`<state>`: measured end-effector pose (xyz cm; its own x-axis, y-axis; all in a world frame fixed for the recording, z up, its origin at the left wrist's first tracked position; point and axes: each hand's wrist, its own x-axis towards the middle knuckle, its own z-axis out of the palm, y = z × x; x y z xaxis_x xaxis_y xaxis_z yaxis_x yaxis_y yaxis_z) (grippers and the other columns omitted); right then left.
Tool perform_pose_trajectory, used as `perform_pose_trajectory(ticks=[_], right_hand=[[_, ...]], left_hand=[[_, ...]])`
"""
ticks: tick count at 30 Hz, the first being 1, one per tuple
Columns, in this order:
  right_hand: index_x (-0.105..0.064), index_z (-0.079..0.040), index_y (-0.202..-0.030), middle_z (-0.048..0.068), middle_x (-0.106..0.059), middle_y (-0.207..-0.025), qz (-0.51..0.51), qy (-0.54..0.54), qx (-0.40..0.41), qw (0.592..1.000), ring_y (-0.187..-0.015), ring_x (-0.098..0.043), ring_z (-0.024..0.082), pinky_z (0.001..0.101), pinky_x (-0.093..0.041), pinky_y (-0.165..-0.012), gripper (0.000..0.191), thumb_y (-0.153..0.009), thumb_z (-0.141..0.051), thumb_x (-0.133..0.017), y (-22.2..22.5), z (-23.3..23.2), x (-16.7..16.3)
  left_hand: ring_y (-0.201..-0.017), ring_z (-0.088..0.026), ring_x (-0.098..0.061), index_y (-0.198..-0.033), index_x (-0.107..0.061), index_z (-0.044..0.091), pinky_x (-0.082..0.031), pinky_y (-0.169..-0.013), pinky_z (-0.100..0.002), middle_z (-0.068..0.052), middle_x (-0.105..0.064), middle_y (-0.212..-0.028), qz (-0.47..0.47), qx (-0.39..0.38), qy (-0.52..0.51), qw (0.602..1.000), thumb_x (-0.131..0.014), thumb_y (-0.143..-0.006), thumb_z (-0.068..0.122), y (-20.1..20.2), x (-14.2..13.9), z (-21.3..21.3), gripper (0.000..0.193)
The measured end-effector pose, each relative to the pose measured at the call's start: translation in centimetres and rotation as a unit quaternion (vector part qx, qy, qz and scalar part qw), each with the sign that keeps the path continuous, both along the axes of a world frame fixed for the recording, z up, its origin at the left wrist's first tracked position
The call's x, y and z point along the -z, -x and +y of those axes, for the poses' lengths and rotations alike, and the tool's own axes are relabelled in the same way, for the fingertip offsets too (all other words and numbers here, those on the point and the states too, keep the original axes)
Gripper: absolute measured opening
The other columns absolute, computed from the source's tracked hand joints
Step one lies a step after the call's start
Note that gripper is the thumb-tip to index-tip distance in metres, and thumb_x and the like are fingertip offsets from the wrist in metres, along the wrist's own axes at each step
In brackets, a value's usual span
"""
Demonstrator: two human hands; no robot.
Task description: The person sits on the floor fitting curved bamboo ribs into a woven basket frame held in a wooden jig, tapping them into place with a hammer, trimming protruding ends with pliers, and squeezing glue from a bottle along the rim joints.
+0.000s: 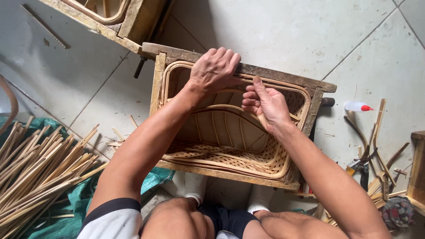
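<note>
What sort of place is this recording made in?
Probably a small basket-weaving workshop on a tiled floor. The left hand and right hand work a woven basket set inside a wooden frame; a heap of cane strips lies alongside, with pliers and a glue bottle.

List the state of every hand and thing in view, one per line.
left hand: pressing down on the far rim of the wooden frame
right hand: gripping a rattan strip
woven basket: seated inside the frame
bamboo strips: piled loose on a green tarp
squeeze bottle: lying down, capped
</note>
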<state>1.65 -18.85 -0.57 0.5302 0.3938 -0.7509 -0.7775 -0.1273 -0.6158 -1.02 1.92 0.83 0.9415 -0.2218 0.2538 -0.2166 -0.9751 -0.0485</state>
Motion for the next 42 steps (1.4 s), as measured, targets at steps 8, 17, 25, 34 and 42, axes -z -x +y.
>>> perform_pose_trajectory(ticks=[8, 17, 25, 34, 42], right_hand=[[-0.064, -0.004, -0.123, 0.018, -0.075, -0.115, -0.808, 0.319, -0.299, 0.396, -0.103, -0.074, 0.031, 0.0413, -0.06, -0.091, 0.064, -0.076, -0.046, -0.071, -2.9, -5.4, -4.5], [-0.062, -0.003, -0.142, 0.017, -0.069, -0.13, -0.701, 0.277, -0.422, 0.504, -0.116, -0.067, 0.029, 0.0462, -0.052, -0.108, 0.057, -0.096, -0.034, -0.077, -4.1, -3.7, -2.1], [-0.064, 0.0, -0.136, 0.018, -0.072, -0.127, -0.733, 0.255, -0.355, 0.522, -0.113, -0.07, 0.031, 0.0448, -0.053, -0.106, 0.058, -0.088, -0.026, -0.084, -3.4, -3.1, -2.9], [-0.059, 0.004, -0.142, 0.025, -0.064, -0.137, -0.709, 0.233, -0.288, 0.6, -0.124, -0.061, 0.038, 0.0443, -0.044, -0.107, 0.076, -0.082, -0.031, -0.089, -4.0, -6.0, -5.2], [-0.061, 0.003, -0.142, 0.014, -0.072, -0.126, -0.602, 0.309, -0.04, 0.735, -0.12, -0.072, 0.024, 0.0351, -0.061, -0.109, 0.031, -0.112, 0.0, -0.069, 2.6, -22.1, -6.5]], left_hand=[[-0.07, -0.018, -0.063, -0.095, -0.061, 0.007, -0.055, -0.063, -0.033, -0.006, -0.066, -0.079, 0.021, 0.017, 0.053, 0.998, -0.063, -0.091, 0.072, 0.5, 0.2, -0.5, 0.065], [-0.076, -0.019, -0.065, -0.087, -0.064, 0.008, -0.055, -0.075, -0.035, -0.007, -0.068, -0.08, 0.031, 0.01, 0.095, 0.995, -0.064, -0.069, 0.09, 1.0, -0.7, -0.1, 0.084], [-0.077, -0.02, -0.063, -0.082, -0.061, 0.008, -0.052, -0.076, -0.035, -0.007, -0.065, -0.078, 0.045, -0.036, 0.085, 0.995, -0.064, -0.08, 0.091, 1.7, -0.3, 0.4, 0.083], [-0.084, -0.021, -0.059, -0.103, -0.06, 0.004, -0.049, -0.082, -0.04, -0.008, -0.063, -0.091, 0.068, -0.023, 0.046, 0.996, -0.054, -0.079, 0.093, 0.8, -1.0, -3.8, 0.092], [-0.073, -0.019, -0.058, -0.107, -0.058, 0.001, -0.051, -0.065, -0.036, -0.011, -0.064, -0.086, 0.082, 0.027, 0.061, 0.994, -0.052, -0.088, 0.083, -3.2, 0.3, -10.8, 0.084]])
